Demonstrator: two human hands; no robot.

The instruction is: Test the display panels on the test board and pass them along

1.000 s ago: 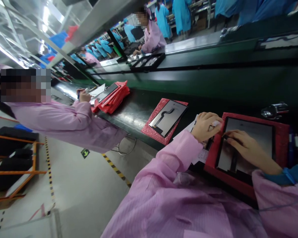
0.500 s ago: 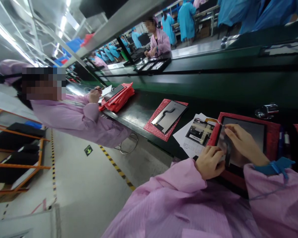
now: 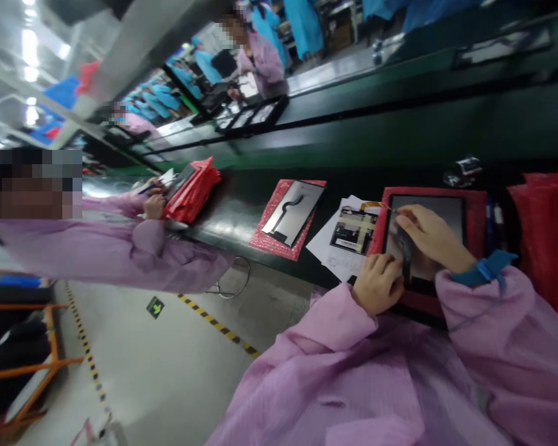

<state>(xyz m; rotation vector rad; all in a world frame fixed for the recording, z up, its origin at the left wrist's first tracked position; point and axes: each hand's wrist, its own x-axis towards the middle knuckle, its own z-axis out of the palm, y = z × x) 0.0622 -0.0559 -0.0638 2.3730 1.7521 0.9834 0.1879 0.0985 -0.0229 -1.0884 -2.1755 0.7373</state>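
Note:
A grey display panel [image 3: 439, 217] with a dark border lies on red bubble wrap [image 3: 476, 214] in front of me. My left hand [image 3: 379, 284] rests at the panel's near left corner, its fingers curled by a dark ribbon cable [image 3: 406, 260]. My right hand [image 3: 430, 235] is over the panel's upper left part, thumb and fingers pinched. Something thin shows at those fingertips, too small to name. Just left, a black circuit-board unit [image 3: 353, 230] with tan tape sits on white papers [image 3: 323, 244]. An orange flex strip [image 3: 372, 204] runs from it toward my right fingertips.
Another panel [image 3: 295, 210] lies on red bubble wrap farther left. Red bubble-wrap sleeves [image 3: 546, 229], pens [image 3: 498, 223] and a shiny metal object [image 3: 464, 171] are around the right side. At left, a co-worker's hands [image 3: 154, 201] are by stacked red sleeves [image 3: 193, 192].
My view has turned right, so the bench items stand farther left in the picture. Both hands keep nearly the same places on the panel. The person across the bench has a pale sheet at their hands.

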